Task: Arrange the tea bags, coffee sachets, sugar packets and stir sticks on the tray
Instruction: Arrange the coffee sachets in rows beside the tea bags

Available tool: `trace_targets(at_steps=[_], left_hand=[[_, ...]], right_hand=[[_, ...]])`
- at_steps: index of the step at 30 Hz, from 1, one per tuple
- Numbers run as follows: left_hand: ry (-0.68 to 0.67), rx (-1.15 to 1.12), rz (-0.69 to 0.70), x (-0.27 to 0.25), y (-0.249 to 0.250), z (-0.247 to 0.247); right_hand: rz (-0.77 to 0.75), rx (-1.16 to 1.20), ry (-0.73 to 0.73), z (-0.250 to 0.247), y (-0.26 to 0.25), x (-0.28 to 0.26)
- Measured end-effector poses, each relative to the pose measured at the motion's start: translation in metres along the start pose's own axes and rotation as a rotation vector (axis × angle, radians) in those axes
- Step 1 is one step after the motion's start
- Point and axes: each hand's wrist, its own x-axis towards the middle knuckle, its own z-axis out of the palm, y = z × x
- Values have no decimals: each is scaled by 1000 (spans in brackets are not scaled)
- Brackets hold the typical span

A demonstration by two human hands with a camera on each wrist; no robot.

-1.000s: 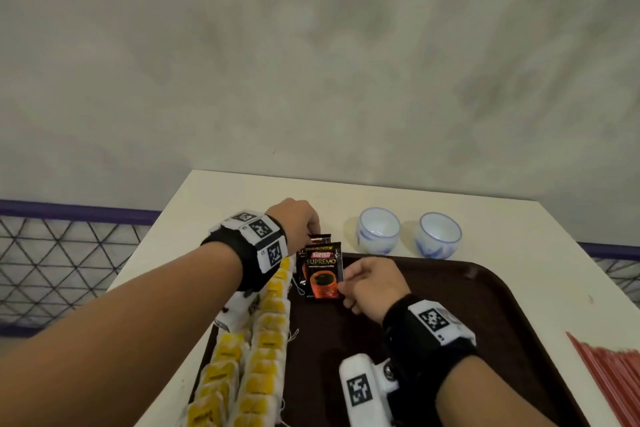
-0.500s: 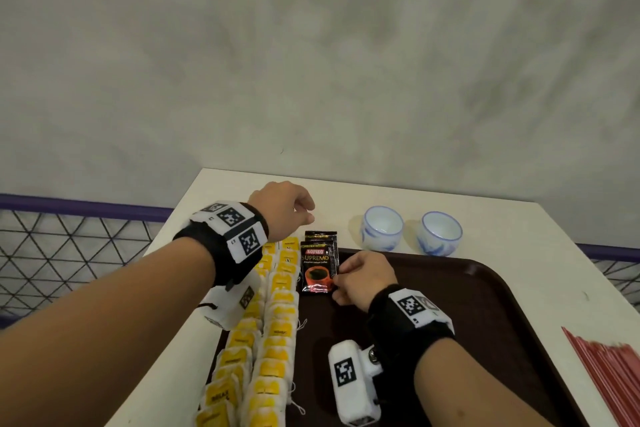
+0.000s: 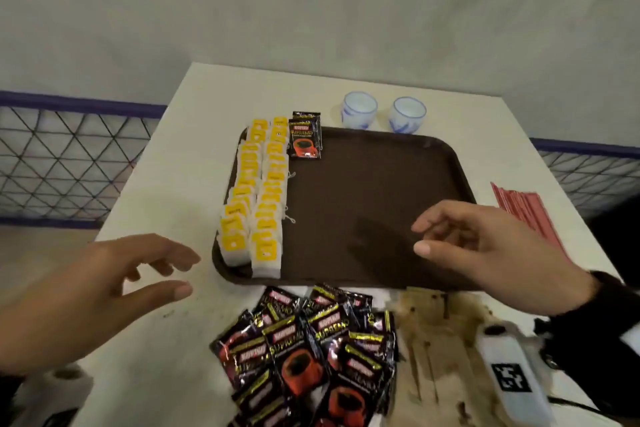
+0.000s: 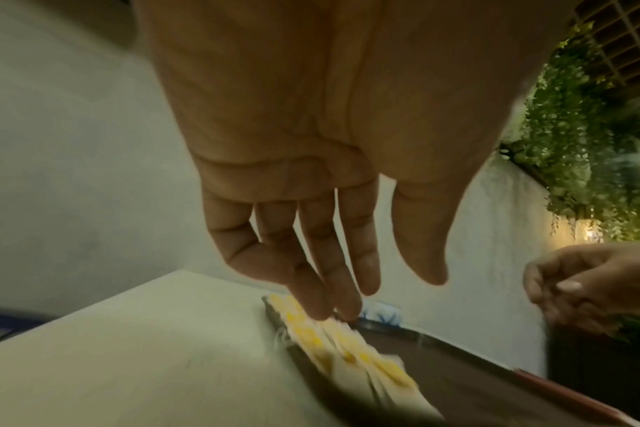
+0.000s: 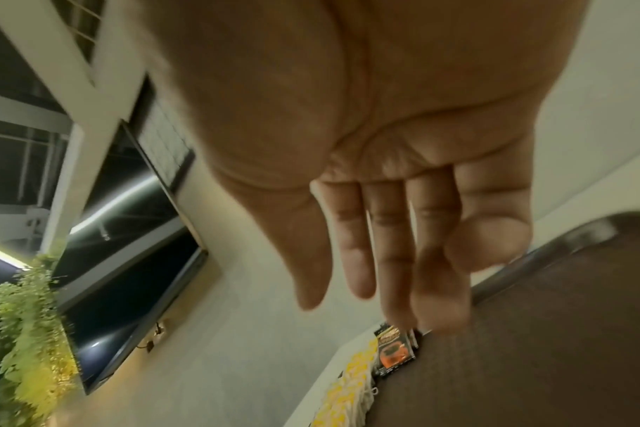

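Observation:
A brown tray [image 3: 381, 184] lies on the white table. Two rows of yellow tea bags [image 3: 258, 194] line its left side, also seen as tea bags [image 4: 347, 352] and tea bags [image 5: 347, 384]. Two black coffee sachets [image 3: 304, 137] overlap at the tray's far left corner, beside the tea bags; the coffee sachets [image 5: 393, 351] show in the right wrist view too. A heap of several coffee sachets [image 3: 304, 354] lies on the table in front of the tray. My left hand [image 3: 162, 274] hovers empty, fingers relaxed, left of the tray. My right hand [image 3: 420, 239] hangs empty over the tray's near right part.
Two white-and-blue cups [image 3: 381, 111] stand behind the tray. Red stir sticks [image 3: 523, 208] lie at the table's right edge. A brown stained paper [image 3: 440, 350] sits right of the sachet heap. A mesh railing [image 3: 62, 163] runs beyond the table's left side.
Both hands have let go of the sachets at the tray's far corner and drawn back toward me. The view has tipped down, so the sachet heap now shows.

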Motion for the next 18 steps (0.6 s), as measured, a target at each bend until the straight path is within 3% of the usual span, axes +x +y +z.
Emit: trace_targets(at_steps=[2,6,10,18], left_hand=[[-81,-30,-64,-44,3,23],[-192,-20,-28,-93,14,64],[-199,58,55,-101,34,93],[-210,241,209,-94,90,123]], right_hand=[[35,-19,-22,1,1,-56],[120,-123,-107,31,14,-126],[117,-215,-244,73,13,-147],[210,-378,-242,117,29,-162]])
